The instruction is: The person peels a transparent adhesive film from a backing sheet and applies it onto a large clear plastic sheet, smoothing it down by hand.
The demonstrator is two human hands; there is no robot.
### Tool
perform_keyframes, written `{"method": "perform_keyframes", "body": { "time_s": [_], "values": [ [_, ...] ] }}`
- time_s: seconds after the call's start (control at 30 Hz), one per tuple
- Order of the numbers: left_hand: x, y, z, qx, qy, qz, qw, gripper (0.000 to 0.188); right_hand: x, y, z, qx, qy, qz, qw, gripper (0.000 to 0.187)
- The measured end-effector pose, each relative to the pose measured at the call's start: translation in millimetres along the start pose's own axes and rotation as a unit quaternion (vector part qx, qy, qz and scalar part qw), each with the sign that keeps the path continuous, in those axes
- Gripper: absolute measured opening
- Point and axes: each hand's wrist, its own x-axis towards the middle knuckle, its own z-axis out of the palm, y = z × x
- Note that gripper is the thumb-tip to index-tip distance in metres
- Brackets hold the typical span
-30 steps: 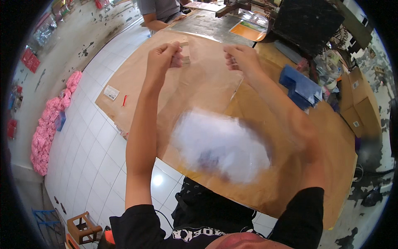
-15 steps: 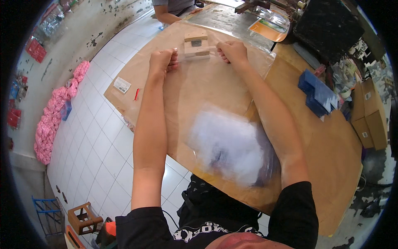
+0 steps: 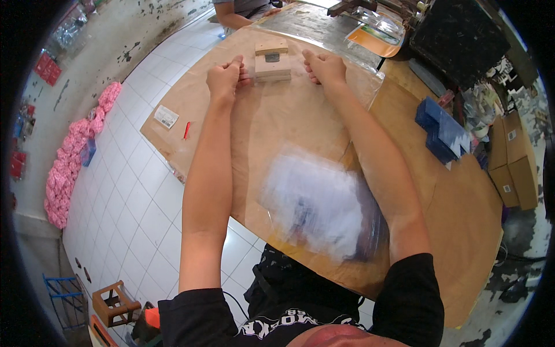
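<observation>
A pale wooden block [image 3: 273, 72] with a small dark metal plate on its face stands near the far edge of the brown-covered table. My left hand [image 3: 226, 80] is just to its left, thumb raised apart from half-curled fingers. On the block's other side, my right hand [image 3: 327, 69] has its thumb lifted away from its bent fingers. I make out nothing held in either hand. Between my forearms lies a blurred pile of clear, whitish plastic sheets [image 3: 315, 205], its outline smeared.
A white label card [image 3: 166, 117] and a small red tool [image 3: 187, 130] lie left. Dark blue stacked pieces [image 3: 442, 130] and cardboard boxes [image 3: 513, 159] stand right. An orange tray [image 3: 374, 43] and dark machine [image 3: 459, 40] are beyond. Another person's arm [image 3: 234, 17] rests at the far edge.
Half a second ago both hands were closed on a clear plastic piece stretched in front of the wooden block. Now their thumbs have lifted, and that piece no longer shows between them.
</observation>
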Motion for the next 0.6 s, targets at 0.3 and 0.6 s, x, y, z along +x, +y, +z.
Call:
{"method": "perform_keyframes", "body": {
  "time_s": [0.3, 0.6],
  "values": [
    [2, 1, -17, -0.025, -0.054, -0.040, 0.997, 0.020, 6, 3, -10, 0.102, -0.090, 0.023, 0.990, 0.019],
    [5, -2, -12, -0.011, -0.055, -0.043, 0.998, 0.016, 9, 6, -8, 0.071, -0.063, 0.012, 0.995, 0.017]
  ]
}}
